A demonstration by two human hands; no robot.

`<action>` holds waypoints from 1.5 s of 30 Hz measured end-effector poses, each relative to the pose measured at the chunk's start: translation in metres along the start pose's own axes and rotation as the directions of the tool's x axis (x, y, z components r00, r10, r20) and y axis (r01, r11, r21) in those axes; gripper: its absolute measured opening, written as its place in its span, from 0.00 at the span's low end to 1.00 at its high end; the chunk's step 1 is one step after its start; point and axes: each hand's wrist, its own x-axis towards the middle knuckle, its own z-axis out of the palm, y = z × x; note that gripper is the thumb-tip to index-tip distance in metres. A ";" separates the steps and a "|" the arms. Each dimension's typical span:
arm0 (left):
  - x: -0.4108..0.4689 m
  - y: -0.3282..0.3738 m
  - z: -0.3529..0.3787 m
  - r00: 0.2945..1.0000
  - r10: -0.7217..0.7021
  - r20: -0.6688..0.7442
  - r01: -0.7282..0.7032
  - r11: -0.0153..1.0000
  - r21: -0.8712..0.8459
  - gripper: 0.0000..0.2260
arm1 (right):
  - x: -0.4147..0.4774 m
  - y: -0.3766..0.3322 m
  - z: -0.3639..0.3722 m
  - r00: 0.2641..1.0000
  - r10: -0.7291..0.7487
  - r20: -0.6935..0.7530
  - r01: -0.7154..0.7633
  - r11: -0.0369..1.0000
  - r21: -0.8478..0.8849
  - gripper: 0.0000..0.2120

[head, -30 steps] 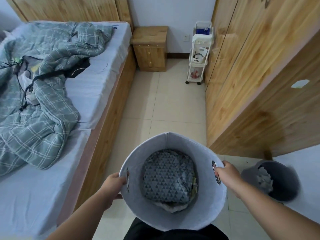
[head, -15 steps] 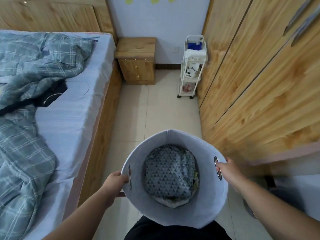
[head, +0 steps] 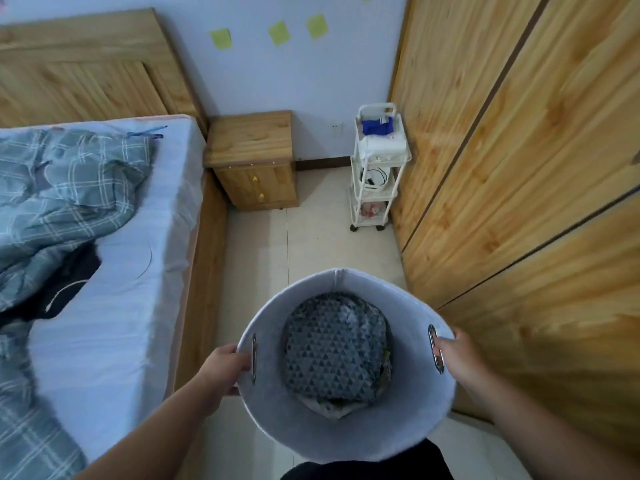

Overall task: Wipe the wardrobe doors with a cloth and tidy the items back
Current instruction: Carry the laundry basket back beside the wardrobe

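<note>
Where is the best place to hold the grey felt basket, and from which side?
Grip the grey felt basket at its two metal-ringed handle slots, from opposite sides, as the left hand and right hand do. The soft round wall offers no other firm hold.

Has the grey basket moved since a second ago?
Yes. The grey basket, held by left hand and right hand, moved forward along the wardrobe.

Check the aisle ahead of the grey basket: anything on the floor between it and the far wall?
Mostly clear. The grey basket is held by the left hand and right hand. Bare tiles run ahead; only the white cart by the wardrobe and the nightstand stand at the far end.
</note>
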 end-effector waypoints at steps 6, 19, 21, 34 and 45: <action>0.053 0.096 -0.005 1.000 0.013 0.008 -0.013 0.999 0.047 0.10 | 0.063 -0.079 -0.004 1.000 -0.024 -0.005 0.024 0.999 0.023 0.06; 0.168 0.300 0.019 0.986 0.076 0.150 -0.107 0.972 0.208 0.10 | 0.164 -0.190 -0.015 0.992 0.053 -0.111 -0.053 0.999 0.004 0.04; 0.200 0.330 0.027 0.979 0.081 0.189 -0.130 0.957 0.259 0.08 | 0.175 -0.202 -0.013 0.983 0.099 -0.157 -0.095 0.995 0.028 0.05; 0.325 0.521 0.107 0.876 0.068 0.477 -0.382 0.701 0.602 0.10 | 0.164 -0.238 0.033 0.832 0.482 -0.274 -0.343 0.836 0.429 0.12; 0.373 0.546 0.203 0.834 0.118 0.539 -0.524 0.474 0.707 0.09 | 0.212 -0.199 0.075 0.726 0.659 -0.196 -0.440 0.664 0.604 0.07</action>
